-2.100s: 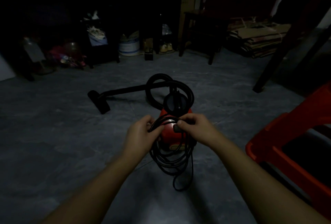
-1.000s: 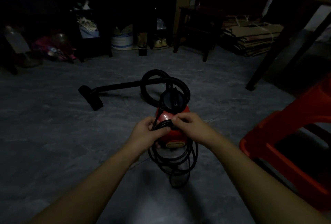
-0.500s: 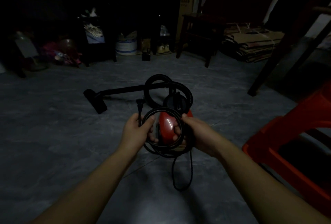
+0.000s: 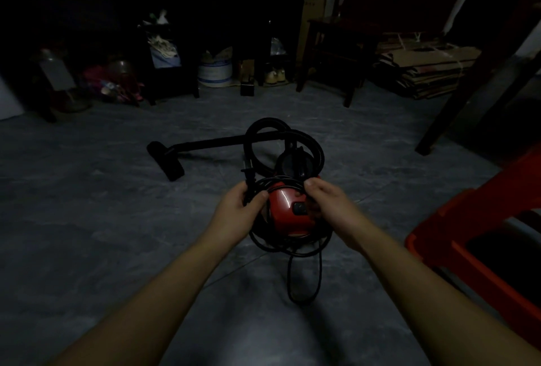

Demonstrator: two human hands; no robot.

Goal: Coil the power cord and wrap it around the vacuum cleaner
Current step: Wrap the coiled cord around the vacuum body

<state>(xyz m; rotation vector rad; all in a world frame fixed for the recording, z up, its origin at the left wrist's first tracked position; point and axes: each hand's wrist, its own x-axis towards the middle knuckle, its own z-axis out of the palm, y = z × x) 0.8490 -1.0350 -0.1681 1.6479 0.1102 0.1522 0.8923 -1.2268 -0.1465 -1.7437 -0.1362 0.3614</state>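
Left grip [image 4: 240,204] first: our fingers curl round the left side of the coiled black power cord [image 4: 281,244], thumb on top. The plug [image 4: 248,174] sticks up just past the fingers. In the centre, the coil appears to ring the red vacuum cleaner [image 4: 285,207], which sits on the grey floor [image 4: 87,219]. One slack loop of cord trails toward us. The vacuum's black hose [image 4: 319,155] curls behind it. Our right grip [image 4: 325,202] pinches the coil's right side, fingers bent over the top of the red body near its switch. A red stool [image 4: 468,234] stands at far right.

To do this step well, we judge the coil should seat low and snug round the body. The slack loop should be taken up and the plug tucked under a turn, so nothing springs loose. Both forearms reach straight forward, with wrists angled inward toward each other.
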